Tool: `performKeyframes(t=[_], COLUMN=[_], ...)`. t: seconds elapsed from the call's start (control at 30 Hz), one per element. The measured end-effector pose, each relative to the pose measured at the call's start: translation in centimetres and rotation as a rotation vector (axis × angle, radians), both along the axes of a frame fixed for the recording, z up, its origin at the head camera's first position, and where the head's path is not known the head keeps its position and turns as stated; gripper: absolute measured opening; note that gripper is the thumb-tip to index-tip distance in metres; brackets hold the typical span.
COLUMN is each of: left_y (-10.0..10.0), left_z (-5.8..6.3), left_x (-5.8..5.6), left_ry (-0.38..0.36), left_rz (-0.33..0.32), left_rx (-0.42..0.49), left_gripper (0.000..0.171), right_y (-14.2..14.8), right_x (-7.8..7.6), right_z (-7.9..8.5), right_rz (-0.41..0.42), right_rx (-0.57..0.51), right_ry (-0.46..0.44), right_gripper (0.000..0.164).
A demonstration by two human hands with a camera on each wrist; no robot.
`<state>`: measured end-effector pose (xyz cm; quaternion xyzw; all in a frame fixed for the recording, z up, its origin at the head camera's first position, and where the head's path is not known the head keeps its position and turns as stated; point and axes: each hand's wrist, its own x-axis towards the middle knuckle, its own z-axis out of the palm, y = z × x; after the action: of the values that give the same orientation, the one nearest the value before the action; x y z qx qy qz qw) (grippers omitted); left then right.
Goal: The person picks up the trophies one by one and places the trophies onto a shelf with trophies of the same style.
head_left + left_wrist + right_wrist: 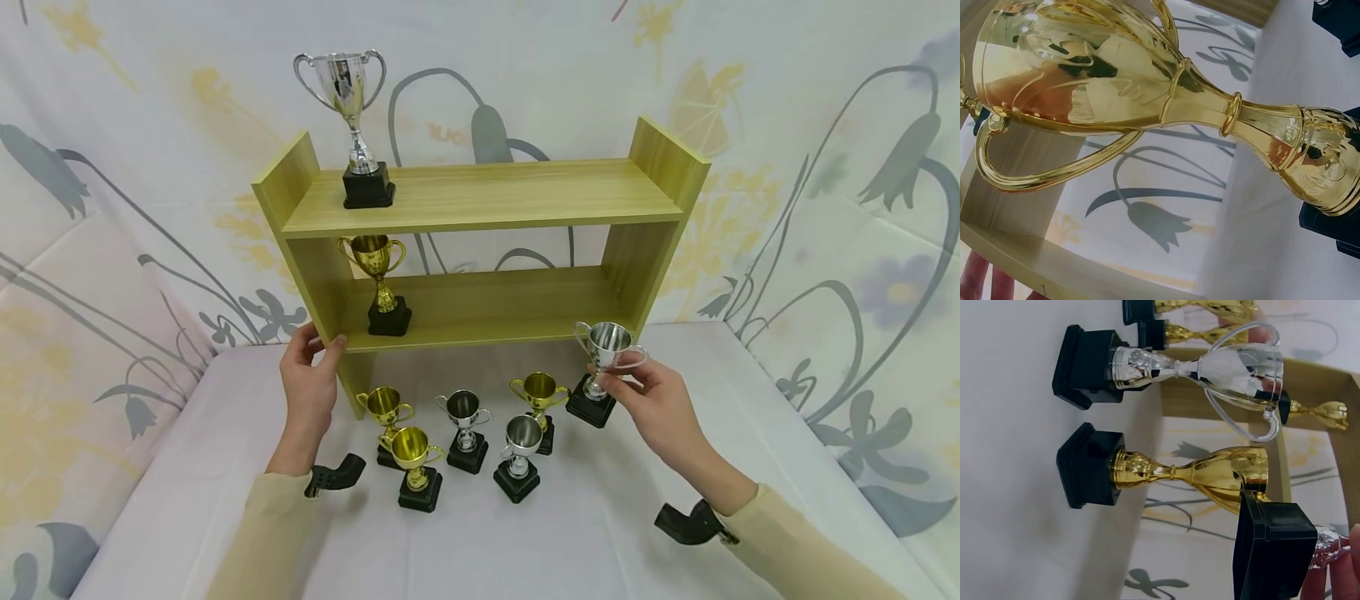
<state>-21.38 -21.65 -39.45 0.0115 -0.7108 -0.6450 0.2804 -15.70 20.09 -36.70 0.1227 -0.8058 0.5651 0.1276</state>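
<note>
Nearest on the white-covered table (592,525) stand a small gold trophy (411,450) and a small silver one (522,435), with three more close behind. Past them, the right hand (663,408) pinches a silver trophy (606,346) around its stem, holding it off the table before the shelf's right end. The left hand (311,383) grips the shelf's left side panel, thumb in front. That narrow pinch could let the block base tilt – or the base could catch the lower board's front edge if lifted too close. A low swing might topple the gold trophy (540,387) just beside it; a tug on the wooden shelf (502,196) could rock the two trophies already there. The held trophy looks shiny, two-handled and slightly tilted, its square base black. Farther back, a flowered cloth (540,75) covers the wall.
</note>
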Motion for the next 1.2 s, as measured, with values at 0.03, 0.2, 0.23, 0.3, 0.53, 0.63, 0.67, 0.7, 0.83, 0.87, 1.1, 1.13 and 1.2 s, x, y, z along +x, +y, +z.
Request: performKeyframes(t=[0.03,0.2,0.23,0.3,0.53,0.63,0.67,0.7,0.83,0.87,1.1,1.13,1.2], left_y=[0.0,0.0,0.0,0.0,0.0,0.0,0.0,0.0,0.0,0.0,0.0,0.0,0.1], left_z=[0.0,0.0,0.0,0.0,0.0,0.0,0.0,0.1,0.1,0.2,0.1,0.1,0.1], left_x=[0.0,0.1,0.1,0.1,0.0,0.0,0.0,0.0,0.0,0.0,-0.1,-0.1,0.0], left_ry=[-0.001,-0.005,-0.006,-0.006,0.003,0.0,-0.001,-0.003,-0.003,-0.003,-0.004,-0.006,-0.01], left_rz=[0.0,-0.001,-0.001,0.0,-0.003,-0.004,-0.002,0.0,0.003,0.003,0.0,0.002,0.002], left_rx=[0.002,0.005,0.005,0.003,0.005,0.007,0.008,0.009,0.017,0.018,0.01,0.009,0.011], left_gripper=[0.034,0.034,0.035,0.035,0.034,0.034,0.034,0.034,0.034,0.034,0.035,0.035,0.035], right_y=[-0.1,-0.2,-0.2,-0.2,-0.2,-0.2,-0.2,-0.2,-0.3,-0.3,-0.4,-0.5,-0.5], right_x=[0.0,0.1,0.2,0.3,0.3,0.4,0.4,0.5,0.6,0.7,0.9,0.9,0.9], right_z=[0.1,0.4,0.5,0.6,1.0,1.2,1.3,1.4,1.8,2.0,2.7,2.8,3.0], right_rz=[0.002,0.015,0.018,0.024,0.041,0.039,0.037,0.041,0.061,0.063,0.076,0.079,0.083], right_rx=[0.002,0.006,0.005,0.0,-0.006,-0.001,-0.001,-0.005,-0.007,0.0,-0.011,-0.02,-0.033], right_ry=[0.001,-0.01,-0.013,-0.01,0.019,0.025,0.026,0.026,0.021,0.02,0.029,0.029,0.033], right_gripper=[0.007,0.011,0.011,0.011,0.013,0.014,0.014,0.015,0.015,0.016,0.013,0.013,0.013])
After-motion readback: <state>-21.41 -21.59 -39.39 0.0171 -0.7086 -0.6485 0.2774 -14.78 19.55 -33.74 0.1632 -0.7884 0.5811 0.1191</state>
